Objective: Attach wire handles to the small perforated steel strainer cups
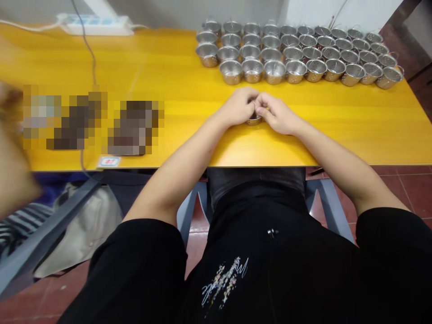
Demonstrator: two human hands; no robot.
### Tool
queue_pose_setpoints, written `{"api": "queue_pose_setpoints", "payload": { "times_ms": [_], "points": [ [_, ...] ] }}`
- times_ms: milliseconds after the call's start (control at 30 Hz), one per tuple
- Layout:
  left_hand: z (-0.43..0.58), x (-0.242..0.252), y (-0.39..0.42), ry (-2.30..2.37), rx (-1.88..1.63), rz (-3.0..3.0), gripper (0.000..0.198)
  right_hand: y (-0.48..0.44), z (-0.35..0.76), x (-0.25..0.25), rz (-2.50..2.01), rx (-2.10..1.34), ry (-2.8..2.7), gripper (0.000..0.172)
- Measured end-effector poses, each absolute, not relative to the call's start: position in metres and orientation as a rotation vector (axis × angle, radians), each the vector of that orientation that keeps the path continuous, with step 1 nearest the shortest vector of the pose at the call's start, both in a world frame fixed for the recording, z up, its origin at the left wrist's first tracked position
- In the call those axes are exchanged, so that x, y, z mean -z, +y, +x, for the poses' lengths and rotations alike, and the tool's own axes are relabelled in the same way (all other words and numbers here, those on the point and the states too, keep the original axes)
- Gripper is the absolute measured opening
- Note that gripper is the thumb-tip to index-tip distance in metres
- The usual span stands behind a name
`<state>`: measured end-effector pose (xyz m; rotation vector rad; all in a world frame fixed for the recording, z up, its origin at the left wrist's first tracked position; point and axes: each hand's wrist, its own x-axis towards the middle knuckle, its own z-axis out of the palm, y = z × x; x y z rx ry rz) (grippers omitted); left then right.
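Rows of strainer baskets [274, 71] stand beyond the left hand [238, 105] and right hand [277, 114], both pinching one basket [254, 120].

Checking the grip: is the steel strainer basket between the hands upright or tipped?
The steel strainer basket looks upright: side showing below the left hand and right hand, wire above, rim hidden.

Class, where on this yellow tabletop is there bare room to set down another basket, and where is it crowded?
Bare tabletop lies between the power strip and the rows of perforated steel baskets. Another patch lies right of the right hand, below the front row. Crowded: the rows themselves, packed rim to rim, and the blurred items at left.
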<state>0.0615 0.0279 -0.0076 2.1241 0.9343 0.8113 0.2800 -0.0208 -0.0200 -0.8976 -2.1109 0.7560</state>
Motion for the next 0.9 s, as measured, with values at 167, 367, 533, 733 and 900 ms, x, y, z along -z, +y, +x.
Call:
{"api": "queue_pose_setpoints", "payload": {
  "times_ms": [167,367,533,733,900],
  "points": [
    [0.064,0.005,0.026,0.947,-0.805,2.178,0.011,-0.019,0.279,0.019,-0.881,-0.784,-2.076,0.039],
    [0.064,0.009,0.029,0.96,-0.797,2.176,0.014,-0.018,0.276,0.018,-0.902,-0.842,-1.995,0.047],
    [0.063,0.011,0.031,0.949,-0.789,2.172,0.011,-0.019,0.273,0.017,-0.914,-0.897,-1.923,0.055],
    [0.063,0.009,0.029,0.969,-0.806,2.134,0.006,-0.019,0.268,0.018,-0.925,-0.997,-1.835,0.062],
    [0.063,0.014,0.03,0.95,-0.852,2.063,0.005,-0.021,0.266,0.017,-0.968,-1.024,-1.791,0.054]
  ]
}}
